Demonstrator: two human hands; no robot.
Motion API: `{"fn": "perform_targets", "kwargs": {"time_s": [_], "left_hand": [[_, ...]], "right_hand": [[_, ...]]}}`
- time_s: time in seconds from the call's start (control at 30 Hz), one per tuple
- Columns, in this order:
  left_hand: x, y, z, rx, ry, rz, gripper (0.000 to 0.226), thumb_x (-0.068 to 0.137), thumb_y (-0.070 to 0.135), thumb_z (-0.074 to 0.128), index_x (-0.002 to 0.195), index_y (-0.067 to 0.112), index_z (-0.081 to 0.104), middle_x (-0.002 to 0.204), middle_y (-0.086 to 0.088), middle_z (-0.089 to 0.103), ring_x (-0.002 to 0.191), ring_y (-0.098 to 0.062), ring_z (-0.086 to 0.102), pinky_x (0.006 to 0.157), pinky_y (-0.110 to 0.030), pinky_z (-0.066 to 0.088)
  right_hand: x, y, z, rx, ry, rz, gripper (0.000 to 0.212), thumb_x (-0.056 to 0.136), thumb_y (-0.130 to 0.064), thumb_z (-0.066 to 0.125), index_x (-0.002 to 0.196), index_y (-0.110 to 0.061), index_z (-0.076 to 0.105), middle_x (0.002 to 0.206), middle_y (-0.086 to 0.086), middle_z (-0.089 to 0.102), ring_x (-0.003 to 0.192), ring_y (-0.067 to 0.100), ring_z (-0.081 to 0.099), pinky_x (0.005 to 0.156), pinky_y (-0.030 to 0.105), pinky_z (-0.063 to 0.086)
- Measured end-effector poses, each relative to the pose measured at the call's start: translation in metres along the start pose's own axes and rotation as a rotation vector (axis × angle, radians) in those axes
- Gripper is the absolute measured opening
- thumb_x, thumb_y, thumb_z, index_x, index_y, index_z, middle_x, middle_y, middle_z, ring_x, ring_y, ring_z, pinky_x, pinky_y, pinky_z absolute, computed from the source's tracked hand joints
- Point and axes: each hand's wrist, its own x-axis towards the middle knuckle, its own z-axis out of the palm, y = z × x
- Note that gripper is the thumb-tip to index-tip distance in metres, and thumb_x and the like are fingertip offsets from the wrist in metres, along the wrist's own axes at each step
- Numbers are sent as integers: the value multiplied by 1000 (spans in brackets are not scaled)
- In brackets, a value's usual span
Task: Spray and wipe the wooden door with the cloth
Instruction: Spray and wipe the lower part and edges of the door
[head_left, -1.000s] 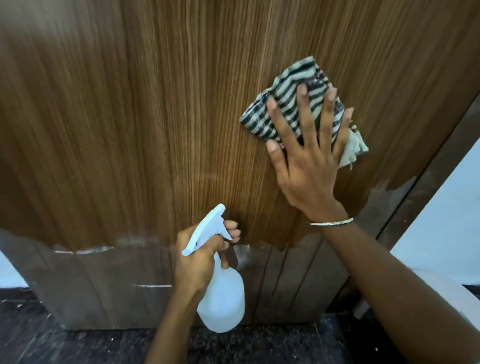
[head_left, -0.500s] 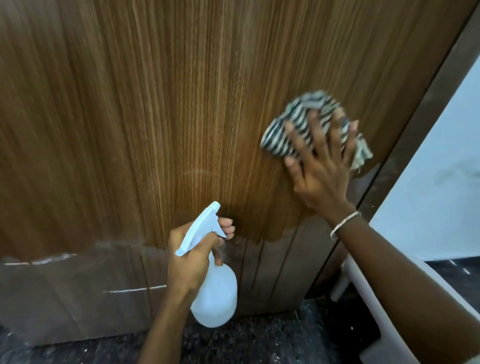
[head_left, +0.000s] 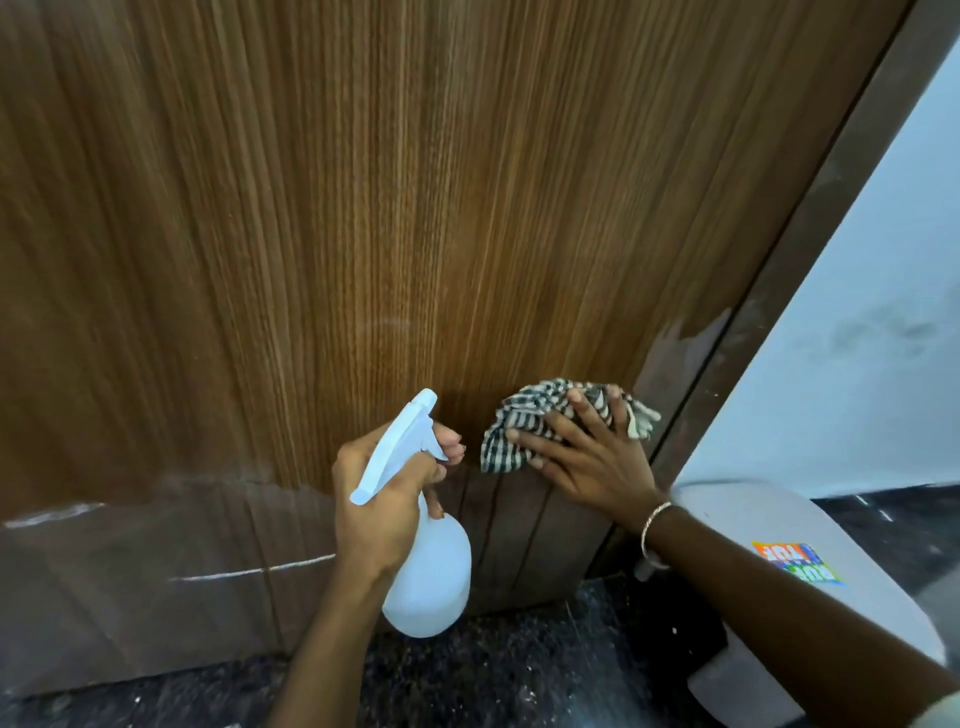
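Low on the wooden door (head_left: 363, 234), flat-fingered right grip (head_left: 592, 462) presses the soft cloth (head_left: 519, 421); left grip (head_left: 379, 504) clasps the neck of the seemingly light spray bottle (head_left: 431, 582).

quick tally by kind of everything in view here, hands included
hands: 2 (left hand, right hand)
spray bottle: 1
cloth: 1
wooden door: 1
bangle: 1
white plastic object: 1
total: 7
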Motion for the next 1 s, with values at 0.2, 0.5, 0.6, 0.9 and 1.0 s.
{"fn": "perform_targets", "kwargs": {"time_s": [0.2, 0.5, 0.6, 0.9, 1.0], "left_hand": [[-1, -4, 7, 14, -32, -8, 21, 75, 6, 56, 86, 4, 74, 85, -6, 76, 85, -24, 75, 45, -29, 52], [-2, -6, 11, 4, -58, -15, 20, 74, 6, 56, 83, 3, 73, 83, -8, 75, 85, -25, 74, 44, -28, 51], [0, -8, 13, 2, -55, -9, 20, 75, 6, 55, 83, 4, 74, 83, -7, 76, 85, -25, 74, 44, -28, 51], [1, -13, 29, -10, -107, -14, 21, 73, 4, 56, 83, 6, 74, 83, -8, 76, 83, -25, 74, 44, -29, 51], [-1, -15, 29, -11, -130, -14, 21, 73, 4, 56, 83, 3, 74, 82, -9, 75, 82, -26, 74, 44, -29, 50]], "right_hand": [[110, 79, -49, 160, 299, 525, 53, 110, -45, 37, 158, -24, 40, 165, 20, 33, 154, 48, 16, 124, 65, 8], [2, 13, -7, 144, 64, 479, 63, 110, -50, 35, 166, -33, 13, 173, 11, 9, 159, 40, 0, 123, 68, 10], [-25, 9, 0, 124, -12, 369, 61, 110, -51, 32, 166, -40, 9, 169, 7, 15, 161, 34, -2, 126, 63, 5], [112, 109, -53, 283, 443, 914, 62, 112, -44, 26, 158, -2, 36, 165, 33, 23, 154, 54, 13, 128, 55, 8], [101, 89, -47, 280, 448, 935, 63, 111, -41, 29, 157, 2, 36, 164, 33, 25, 154, 54, 15, 129, 52, 11]]}}
